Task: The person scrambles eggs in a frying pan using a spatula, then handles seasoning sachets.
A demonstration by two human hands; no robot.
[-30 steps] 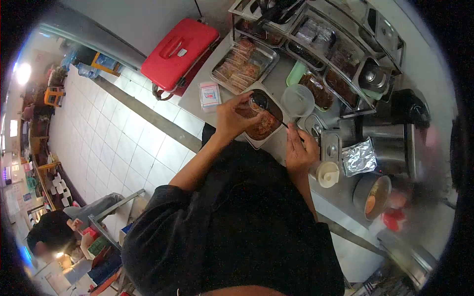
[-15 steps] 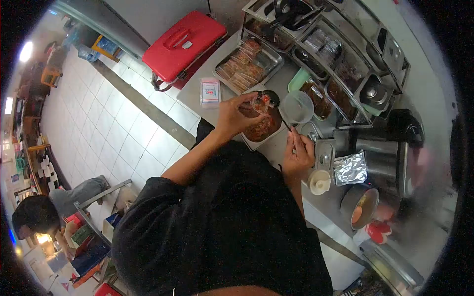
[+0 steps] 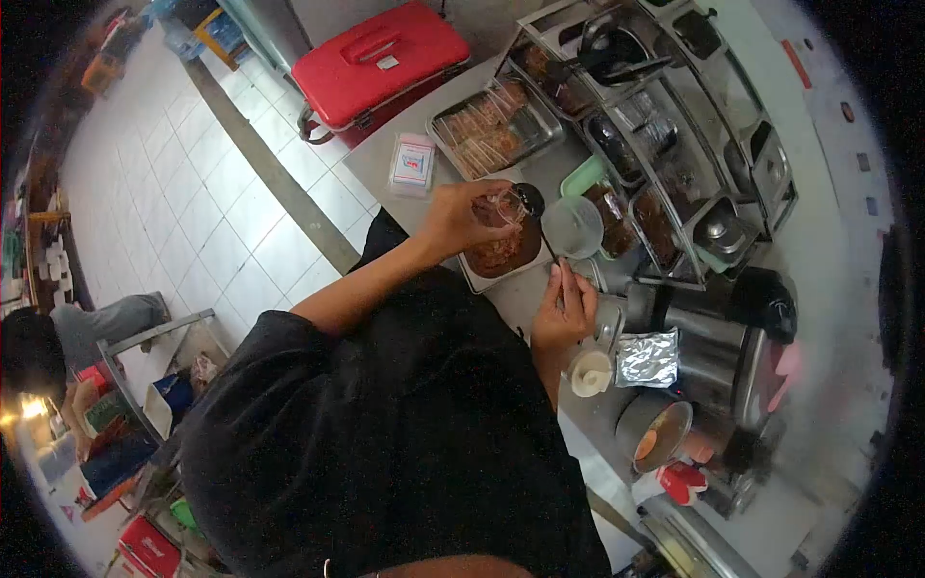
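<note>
My left hand (image 3: 462,220) is closed on a small clear cup (image 3: 505,206), held above a tray of reddish-brown food (image 3: 503,252). The black bowl of a ladle (image 3: 528,198) touches or nearly touches the cup's rim. Its thin dark handle runs down to my right hand (image 3: 563,310), whose fingers are wrapped round it. Just right of the ladle stands a translucent round container (image 3: 572,227). Behind the food tray, a metal tray (image 3: 551,144) holds skewered food.
A red cooler box (image 3: 371,63) stands at the back left, near a small printed packet (image 3: 412,166). Metal racks with food trays (image 3: 665,154) line the right. Nearer are a foil packet (image 3: 647,359), a pot (image 3: 631,424) and a white lid (image 3: 590,374). Another person (image 3: 106,323) is far left.
The whole view has shifted, with the counter's right-hand items now lower and further left. The ladle bowl appears slightly lower against the cup. Both hands keep their holds.
</note>
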